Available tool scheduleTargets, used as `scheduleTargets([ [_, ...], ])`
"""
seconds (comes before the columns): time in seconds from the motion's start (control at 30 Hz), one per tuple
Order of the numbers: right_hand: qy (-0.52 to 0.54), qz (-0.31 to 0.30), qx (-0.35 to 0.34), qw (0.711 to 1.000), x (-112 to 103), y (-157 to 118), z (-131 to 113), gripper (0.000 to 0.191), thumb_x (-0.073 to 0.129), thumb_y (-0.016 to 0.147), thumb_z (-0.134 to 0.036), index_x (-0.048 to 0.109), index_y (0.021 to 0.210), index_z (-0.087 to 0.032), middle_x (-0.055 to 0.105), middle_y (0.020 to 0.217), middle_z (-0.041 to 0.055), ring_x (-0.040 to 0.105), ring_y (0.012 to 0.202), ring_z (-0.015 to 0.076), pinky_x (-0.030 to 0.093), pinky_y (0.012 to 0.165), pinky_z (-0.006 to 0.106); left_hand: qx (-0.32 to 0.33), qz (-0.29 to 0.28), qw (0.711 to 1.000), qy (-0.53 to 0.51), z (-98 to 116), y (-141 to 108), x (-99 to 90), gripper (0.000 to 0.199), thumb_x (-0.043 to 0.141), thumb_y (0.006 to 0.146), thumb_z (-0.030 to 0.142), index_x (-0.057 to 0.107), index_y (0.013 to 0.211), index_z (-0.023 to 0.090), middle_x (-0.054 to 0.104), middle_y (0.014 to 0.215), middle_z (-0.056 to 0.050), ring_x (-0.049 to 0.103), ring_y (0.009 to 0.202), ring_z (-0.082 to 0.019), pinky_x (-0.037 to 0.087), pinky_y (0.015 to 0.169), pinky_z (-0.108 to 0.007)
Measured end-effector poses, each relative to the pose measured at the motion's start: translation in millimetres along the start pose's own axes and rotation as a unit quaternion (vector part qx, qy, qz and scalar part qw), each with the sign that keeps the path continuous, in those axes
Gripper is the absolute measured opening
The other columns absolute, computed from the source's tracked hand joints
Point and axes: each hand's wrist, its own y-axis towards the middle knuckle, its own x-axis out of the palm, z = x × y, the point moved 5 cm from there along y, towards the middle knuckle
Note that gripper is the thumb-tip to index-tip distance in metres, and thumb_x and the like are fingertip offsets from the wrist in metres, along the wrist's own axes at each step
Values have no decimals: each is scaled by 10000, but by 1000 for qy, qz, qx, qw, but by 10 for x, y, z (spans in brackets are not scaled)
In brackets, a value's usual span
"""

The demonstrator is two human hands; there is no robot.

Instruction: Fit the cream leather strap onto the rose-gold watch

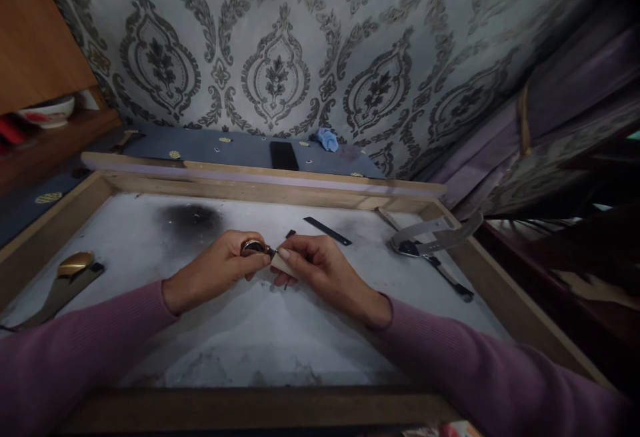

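In the middle of the head view, my left hand (pixel 220 267) is closed, with thumb and fingers pinching a round metal-rimmed piece (pixel 253 247) that resembles a watch case. A short dark end (pixel 271 251) sticks out from it towards my right hand (pixel 325 270). The right fingers pinch a small pale flat strip (pixel 283 264) right beside that end; whether the two are joined I cannot make out. A thin dark piece (pixel 291 233) shows just behind the right fingers. Farther back lies a flat black strip (pixel 327 231).
A wooden-rimmed tray (pixel 260 187) with a smudged white surface surrounds my hands. Left lies a gold oval piece (pixel 75 263) on a dark strap (pixel 60 297); right, grey bands with a black part (pixel 440 240). Beyond the rim are a black phone (pixel 284 155) and crumpled blue item (pixel 327 139).
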Motion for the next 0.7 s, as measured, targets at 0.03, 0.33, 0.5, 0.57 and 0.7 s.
scheduleTargets([
  [0.03, -1, 0, -1, 1000, 0, 1, 4, 273, 508, 899, -361, 619, 801, -132, 670, 652, 44, 628, 581, 119, 478, 548, 221, -1, -1, 1000, 0, 3, -3, 0, 200, 494, 778, 297, 478, 619, 178, 432, 538, 67, 354, 521, -89, 273, 527, -245],
  [0.33, -8, -11, -14, 1000, -14, -2, -8, 302, 523, 905, -374, 645, 795, -120, 669, 635, 46, 597, 546, 97, 481, 536, 203, 0, -11, 1000, 0, -8, -4, 7, 200, 496, 777, 316, 494, 631, 180, 441, 541, 65, 358, 521, -92, 278, 529, -246],
  [0.5, -14, -12, -16, 1000, -11, -3, -17, 267, 505, 908, -308, 656, 807, -111, 668, 630, 46, 596, 544, 93, 486, 538, 196, -4, -14, 1000, -11, 1, -11, 15, 211, 505, 774, 330, 493, 625, 181, 433, 537, 66, 350, 519, -92, 274, 526, -246],
  [0.57, -14, -12, -17, 1000, -8, -4, -20, 259, 502, 906, -294, 651, 798, -111, 661, 623, 41, 593, 532, 90, 486, 529, 193, -8, -16, 1000, -20, 7, -16, 21, 215, 507, 771, 335, 487, 622, 182, 424, 535, 68, 344, 515, -90, 271, 523, -246],
  [0.7, -18, -16, -18, 1000, -9, -10, -30, 260, 492, 904, -285, 648, 793, -110, 649, 622, 34, 599, 532, 90, 492, 523, 192, -8, -22, 999, -29, 3, -20, 32, 234, 518, 769, 347, 473, 609, 183, 408, 535, 71, 330, 503, -85, 259, 514, -246],
])
